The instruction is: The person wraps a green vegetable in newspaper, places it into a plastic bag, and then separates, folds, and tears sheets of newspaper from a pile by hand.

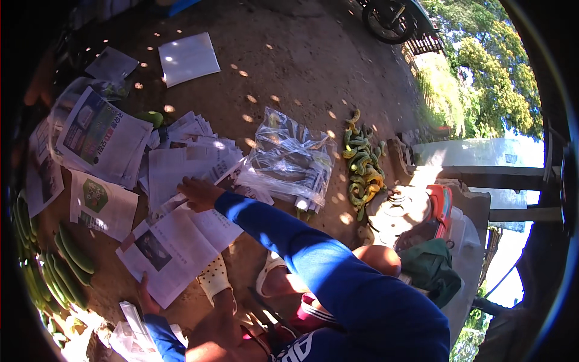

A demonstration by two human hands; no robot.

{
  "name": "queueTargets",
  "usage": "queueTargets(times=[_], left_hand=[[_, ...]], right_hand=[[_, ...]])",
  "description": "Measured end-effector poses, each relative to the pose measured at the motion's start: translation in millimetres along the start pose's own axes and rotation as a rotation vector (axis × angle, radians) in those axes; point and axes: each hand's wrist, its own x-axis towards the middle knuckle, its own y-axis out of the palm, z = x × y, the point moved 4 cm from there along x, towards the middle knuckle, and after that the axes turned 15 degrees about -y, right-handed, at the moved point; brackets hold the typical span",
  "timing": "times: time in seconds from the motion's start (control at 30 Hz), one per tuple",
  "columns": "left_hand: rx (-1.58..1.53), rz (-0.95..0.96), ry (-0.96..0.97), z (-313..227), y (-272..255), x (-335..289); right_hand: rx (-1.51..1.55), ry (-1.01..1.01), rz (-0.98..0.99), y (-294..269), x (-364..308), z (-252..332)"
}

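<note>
An open sheet of newspaper point(190, 244) with a dark picture lies slanted in front of me. My left hand point(146, 297) grips its lower left edge, mostly hidden behind the paper. Across its far edge reaches my right hand point(200, 194), fingers curled down onto the paper where it meets a loose pile of newspapers point(181, 166). Clear plastic bags point(289, 154) lie to the right of the pile. Left of the sheet, another newspaper page point(99, 205) with a green emblem rests on the ground.
Long green cucumbers point(60, 277) lie at the left; curved green and yellowish ones point(362, 160) are heaped at the right. More newspapers point(105, 136) overlap at the far left. White paper point(190, 59) lies farther off. A pale clog point(214, 279) is close below the sheet. A motorcycle wheel point(389, 21) stands far back.
</note>
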Motion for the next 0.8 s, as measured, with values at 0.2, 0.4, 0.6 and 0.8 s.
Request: queueTargets(times=[0.2, 0.4, 0.6, 0.8], left_hand=[[0.062, -0.038, 0.072, 1, 1, -10], [0.467, -0.108, 0.316, -1, -6, -11], [0.092, -0.196, 0.24, -19, 52, -48], [0.245, -0.401, 0.316, -37, 97, -86]], right_hand=[[0.038, -0.175, -0.224, -16, -11, 14], [-0.035, -0.201, -0.204, -8, -23, 15], [-0.076, -0.154, -0.143, -6, -40, 18], [-0.171, -0.342, -0.253, -17, -62, 27]])
